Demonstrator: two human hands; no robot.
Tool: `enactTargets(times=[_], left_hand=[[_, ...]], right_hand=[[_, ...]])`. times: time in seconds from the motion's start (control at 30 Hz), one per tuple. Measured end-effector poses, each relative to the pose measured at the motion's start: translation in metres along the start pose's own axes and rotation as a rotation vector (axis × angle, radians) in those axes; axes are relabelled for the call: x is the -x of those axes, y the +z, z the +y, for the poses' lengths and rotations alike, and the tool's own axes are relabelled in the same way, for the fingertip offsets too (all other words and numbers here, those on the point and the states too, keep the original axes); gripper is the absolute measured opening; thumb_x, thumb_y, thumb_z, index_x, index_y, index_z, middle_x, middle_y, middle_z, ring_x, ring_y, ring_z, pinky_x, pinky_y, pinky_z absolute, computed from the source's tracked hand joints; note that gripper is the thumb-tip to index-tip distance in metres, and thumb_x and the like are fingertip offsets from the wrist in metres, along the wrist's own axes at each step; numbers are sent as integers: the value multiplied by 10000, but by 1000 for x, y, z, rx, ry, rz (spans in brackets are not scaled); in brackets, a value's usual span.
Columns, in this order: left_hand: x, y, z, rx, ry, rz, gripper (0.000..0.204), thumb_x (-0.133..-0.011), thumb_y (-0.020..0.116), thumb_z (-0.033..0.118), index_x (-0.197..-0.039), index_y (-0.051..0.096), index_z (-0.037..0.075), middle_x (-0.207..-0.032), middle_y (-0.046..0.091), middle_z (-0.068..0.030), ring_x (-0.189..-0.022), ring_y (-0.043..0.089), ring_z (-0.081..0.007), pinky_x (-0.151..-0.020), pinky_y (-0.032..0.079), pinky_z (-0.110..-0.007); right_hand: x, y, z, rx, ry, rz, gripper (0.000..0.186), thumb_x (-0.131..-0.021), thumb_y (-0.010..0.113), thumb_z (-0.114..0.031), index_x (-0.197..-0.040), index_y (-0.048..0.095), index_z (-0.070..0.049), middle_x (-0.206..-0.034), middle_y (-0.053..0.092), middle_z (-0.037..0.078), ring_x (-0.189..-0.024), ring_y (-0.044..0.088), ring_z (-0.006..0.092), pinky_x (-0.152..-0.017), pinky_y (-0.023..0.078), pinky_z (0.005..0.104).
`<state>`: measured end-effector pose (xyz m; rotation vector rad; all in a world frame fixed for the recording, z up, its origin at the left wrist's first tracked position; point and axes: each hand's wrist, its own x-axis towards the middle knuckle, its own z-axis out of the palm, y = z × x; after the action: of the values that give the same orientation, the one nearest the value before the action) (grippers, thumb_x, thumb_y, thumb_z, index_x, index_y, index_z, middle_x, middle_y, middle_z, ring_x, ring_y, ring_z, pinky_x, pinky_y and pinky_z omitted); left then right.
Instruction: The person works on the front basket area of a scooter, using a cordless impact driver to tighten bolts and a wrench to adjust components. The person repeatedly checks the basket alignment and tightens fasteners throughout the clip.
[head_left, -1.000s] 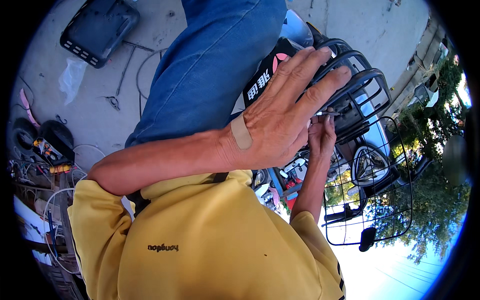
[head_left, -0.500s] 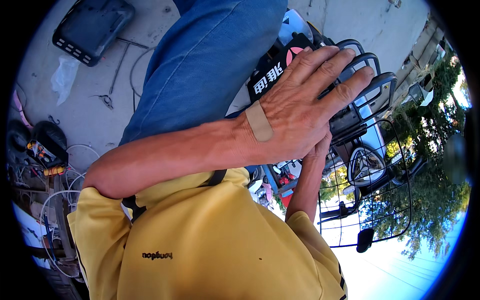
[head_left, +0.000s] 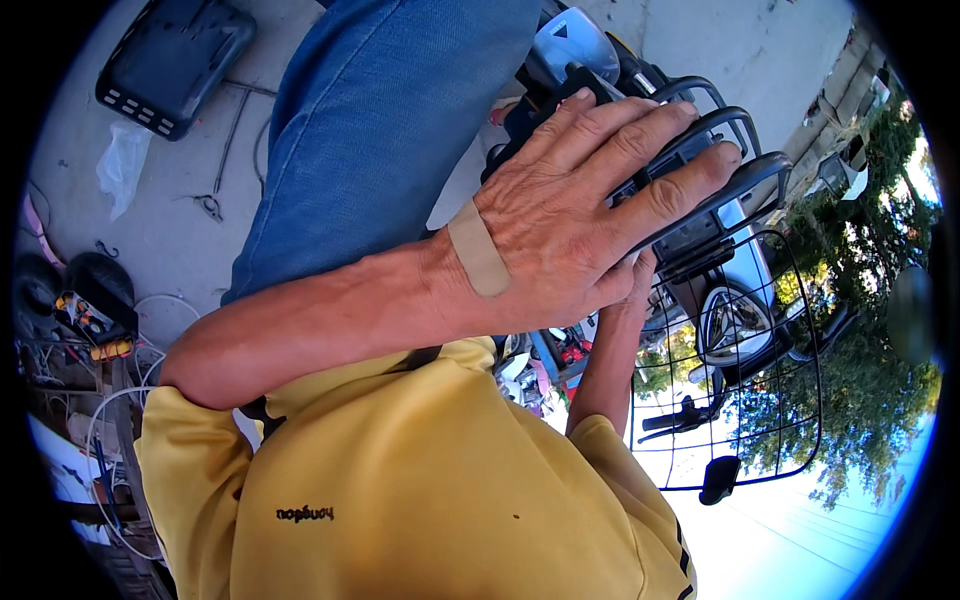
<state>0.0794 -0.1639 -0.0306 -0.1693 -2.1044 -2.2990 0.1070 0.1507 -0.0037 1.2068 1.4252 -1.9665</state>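
My left hand [head_left: 570, 210] stretches from the left with its back up and a tan adhesive strip across it near the wrist. Its fingers are spread over a black tubular rack [head_left: 757, 172] on a scooter or electric bike; whether the palm touches anything is hidden. My right hand [head_left: 641, 278] is behind the left one, close to the lower part of the rack. Only a piece of it shows, and its fingers are covered. Below the rack hangs a black wire basket [head_left: 818, 400]. A silvery rounded housing [head_left: 590, 45] sits beyond my left fingertips.
My jeans-clad leg [head_left: 390, 130] is left of the vehicle. On the concrete lie a dark plastic tray [head_left: 180, 60], a clear plastic bag [head_left: 123, 168] and a thin metal rod [head_left: 232, 140]. Tyres [head_left: 98, 280] and tools stand at the left. A handlebar [head_left: 690, 415] shows behind the basket.
My left hand has shifted slightly left and down. The black panel with white lettering and a pink emblem, visible beside it before, is out of sight. The silvery housing appears further left.
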Motion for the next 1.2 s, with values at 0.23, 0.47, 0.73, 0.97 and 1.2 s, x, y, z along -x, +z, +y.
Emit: enactTargets(times=[0.23,0.47,0.73,0.97,1.2], left_hand=[[7,5,2,-118,40,41,925,-738,709,44,-1554,271,23,-1533,339,-237,-1376,388,-420,-1151,328,-504],[9,3,5,-187,59,46,889,-786,696,54,-1539,235,-45,-1505,365,-261,-1362,401,-435,-1137,342,-486],[7,3,3,-189,76,45,869,-811,685,79,-1540,230,-49,-1502,367,-267,-1357,405,-441,-1135,335,-501],[6,4,4,-195,88,45,860,-820,686,86,-1536,230,-54,-1501,367,-271,-1354,407,-439,-1132,337,-500],[1,1,11,-250,120,63,792,-874,675,132,-1516,257,-70,-1463,393,-281,-1324,427,-435,-1116,352,-482]], right_hand=[[-17,13,14,44,-30,12,230,-1016,554,-133,-1237,595,-86,-1253,628,69,-1258,570,294,-1039,481,566],[-33,12,17,-90,-84,29,237,-1012,568,-144,-1238,587,-78,-1250,628,73,-1240,581,290,-992,524,530],[-47,12,13,-247,-124,19,222,-1023,545,-142,-1203,603,-27,-1202,638,110,-1176,604,264,-946,563,460],[-50,22,10,-352,-142,54,227,-1028,525,-128,-1203,601,-7,-1199,629,151,-1158,608,266,-964,552,448],[-61,39,14,-824,-202,-149,224,-1054,459,-147,-1155,587,6,-1150,627,148,-1099,607,280,-897,517,449]])
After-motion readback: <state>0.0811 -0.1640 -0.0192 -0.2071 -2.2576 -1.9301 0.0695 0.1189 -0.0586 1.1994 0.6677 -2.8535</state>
